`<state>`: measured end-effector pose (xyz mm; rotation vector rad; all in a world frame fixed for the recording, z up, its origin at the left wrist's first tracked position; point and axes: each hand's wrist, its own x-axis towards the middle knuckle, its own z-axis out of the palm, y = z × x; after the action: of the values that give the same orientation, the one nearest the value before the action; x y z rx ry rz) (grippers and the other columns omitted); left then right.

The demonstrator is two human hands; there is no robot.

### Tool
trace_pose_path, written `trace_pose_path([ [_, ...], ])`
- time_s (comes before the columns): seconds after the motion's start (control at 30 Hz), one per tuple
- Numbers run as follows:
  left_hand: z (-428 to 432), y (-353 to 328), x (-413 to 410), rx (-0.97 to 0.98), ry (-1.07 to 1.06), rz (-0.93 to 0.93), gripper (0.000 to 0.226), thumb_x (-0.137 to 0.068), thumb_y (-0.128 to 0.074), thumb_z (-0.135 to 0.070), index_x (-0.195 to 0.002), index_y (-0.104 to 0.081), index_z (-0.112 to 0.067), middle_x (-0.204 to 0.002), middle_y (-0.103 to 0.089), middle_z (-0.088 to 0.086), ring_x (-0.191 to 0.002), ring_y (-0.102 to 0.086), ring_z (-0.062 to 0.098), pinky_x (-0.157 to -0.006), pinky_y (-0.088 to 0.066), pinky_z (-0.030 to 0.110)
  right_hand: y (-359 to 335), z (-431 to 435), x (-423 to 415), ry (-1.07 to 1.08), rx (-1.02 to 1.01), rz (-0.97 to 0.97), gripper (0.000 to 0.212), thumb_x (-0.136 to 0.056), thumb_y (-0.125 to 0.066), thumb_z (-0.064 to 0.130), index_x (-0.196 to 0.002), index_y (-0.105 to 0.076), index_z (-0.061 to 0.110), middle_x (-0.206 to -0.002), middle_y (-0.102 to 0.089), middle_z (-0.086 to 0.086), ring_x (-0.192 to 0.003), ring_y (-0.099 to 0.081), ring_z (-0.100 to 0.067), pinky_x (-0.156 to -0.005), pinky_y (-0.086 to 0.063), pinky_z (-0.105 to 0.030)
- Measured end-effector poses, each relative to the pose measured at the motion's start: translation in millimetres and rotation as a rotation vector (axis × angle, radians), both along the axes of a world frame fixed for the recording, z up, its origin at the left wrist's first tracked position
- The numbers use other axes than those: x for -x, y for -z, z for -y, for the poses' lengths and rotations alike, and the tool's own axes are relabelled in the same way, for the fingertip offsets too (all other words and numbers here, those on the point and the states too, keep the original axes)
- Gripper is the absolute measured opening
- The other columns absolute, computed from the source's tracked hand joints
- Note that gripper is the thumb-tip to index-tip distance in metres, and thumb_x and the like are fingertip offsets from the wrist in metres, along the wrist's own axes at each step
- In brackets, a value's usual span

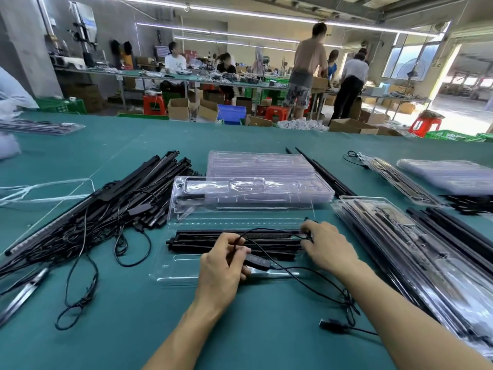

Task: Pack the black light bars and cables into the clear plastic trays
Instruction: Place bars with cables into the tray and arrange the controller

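- Two bare forearms come in from the bottom edge and reach forward over the green table.
- Near the right forearm a black USB plug lies on the table, at the end of a thin black cable.
- The left hand is palm down with its fingers curled. Thumb and fingers pinch the cable just beside its small black control box, which sticks out to the right of the fingers.
- The right hand is also palm down, with its fingers bent over the right end of the light bars, where the cable arrives. I cannot tell if they pinch the cable or only touch it.
- The light bars lie side by side in the open tray in front of the person, and its clear lid lies behind them.
- A pile of loose bars with cables is at the left, a stack of empty trays is behind, and packed trays are at the right.
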<state>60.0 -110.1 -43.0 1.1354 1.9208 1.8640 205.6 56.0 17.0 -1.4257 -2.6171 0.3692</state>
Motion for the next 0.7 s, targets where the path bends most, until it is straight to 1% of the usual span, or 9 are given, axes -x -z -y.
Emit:
trace_pose_path([
  [0.07,0,1,-1,0.017,-0.019,-0.010,0.024,-0.094,-0.064,-0.010,-0.098,-0.058,-0.033,-0.080,-0.071,-0.004,-0.056,-0.069,0.013,-0.051,-0.054,0.023,-1,-2,-1,0.049,-0.090,-0.059,0.007,-0.097,-0.049,0.029,-0.101,-0.052,0.024,-0.108,-0.058,-0.008,-0.088,-0.057,-0.032,-0.075,-0.048,-0.039],
  [0.1,0,1,-1,0.027,-0.027,-0.019,0.027,-0.093,-0.066,-0.011,-0.099,-0.057,-0.036,-0.076,-0.070,-0.004,-0.056,-0.068,0.012,-0.051,-0.054,0.024,-4,-3,-2,0.062,-0.138,-0.052,0.005,-0.098,-0.047,0.026,-0.097,-0.048,0.022,-0.103,-0.058,-0.009,-0.082,-0.056,-0.031,-0.072,-0.049,-0.039],
  [0.2,-3,1,-2,0.070,-0.046,-0.086,0.029,-0.089,-0.071,-0.013,-0.095,-0.056,-0.037,-0.071,-0.066,-0.005,-0.057,-0.067,0.009,-0.053,-0.054,0.023,-28,-3,2,0.111,-0.280,-0.045,0.006,-0.098,-0.041,0.013,-0.102,-0.044,0.017,-0.097,-0.053,-0.010,-0.078,-0.056,-0.030,-0.068,-0.052,-0.043],
  [0.27,-4,1,-3,0.104,-0.050,-0.131,0.023,-0.087,-0.074,-0.016,-0.092,-0.059,-0.033,-0.073,-0.067,-0.007,-0.060,-0.066,0.008,-0.056,-0.053,0.020,-50,-2,15,0.095,-0.393,-0.201,0.011,-0.100,-0.040,0.009,-0.106,-0.046,0.014,-0.098,-0.054,-0.012,-0.072,-0.055,-0.028,-0.061,-0.048,-0.040],
  [0.37,-3,1,-3,0.130,-0.036,-0.159,0.020,-0.088,-0.073,-0.015,-0.089,-0.059,-0.030,-0.072,-0.067,-0.007,-0.059,-0.065,0.008,-0.058,-0.055,0.024,-84,21,55,-0.264,-0.500,-0.514,0.015,-0.101,-0.045,0.004,-0.108,-0.057,0.006,-0.104,-0.062,-0.015,-0.078,-0.060,-0.026,-0.068,-0.054,-0.038],
  [0.43,-2,1,-3,0.132,-0.049,-0.154,0.027,-0.088,-0.072,-0.015,-0.092,-0.054,-0.034,-0.070,-0.068,-0.006,-0.058,-0.065,0.007,-0.057,-0.055,0.025,-100,52,83,-0.631,-0.436,-0.603,0.030,-0.096,-0.050,-0.005,-0.121,-0.060,0.007,-0.113,-0.067,-0.016,-0.091,-0.064,-0.023,-0.082,-0.057,-0.035],
  [0.5,-2,1,-2,0.116,-0.069,-0.124,0.031,-0.087,-0.073,-0.013,-0.095,-0.052,-0.035,-0.067,-0.068,-0.005,-0.056,-0.065,0.007,-0.056,-0.056,0.028,-109,80,101,-0.863,-0.408,-0.583,0.046,-0.090,-0.051,-0.014,-0.127,-0.061,0.012,-0.116,-0.069,-0.013,-0.096,-0.066,-0.022,-0.085,-0.056,-0.034],
  [0.6,-1,1,0,0.083,-0.084,-0.029,0.032,-0.087,-0.073,-0.011,-0.097,-0.051,-0.031,-0.069,-0.070,-0.002,-0.054,-0.066,0.009,-0.053,-0.056,0.027,-108,90,104,-0.898,-0.396,-0.546,0.044,-0.086,-0.050,-0.016,-0.110,-0.071,0.014,-0.106,-0.073,-0.008,-0.094,-0.068,-0.026,-0.078,-0.055,-0.042],
  [0.7,-2,1,1,0.061,-0.094,0.017,0.028,-0.087,-0.073,-0.008,-0.092,-0.050,-0.023,-0.069,-0.069,-0.003,-0.056,-0.068,0.010,-0.053,-0.056,0.024,-94,73,85,-0.737,-0.230,-0.486,0.040,-0.089,-0.047,-0.009,-0.108,-0.072,0.015,-0.109,-0.073,-0.004,-0.100,-0.067,-0.022,-0.084,-0.055,-0.041],
])
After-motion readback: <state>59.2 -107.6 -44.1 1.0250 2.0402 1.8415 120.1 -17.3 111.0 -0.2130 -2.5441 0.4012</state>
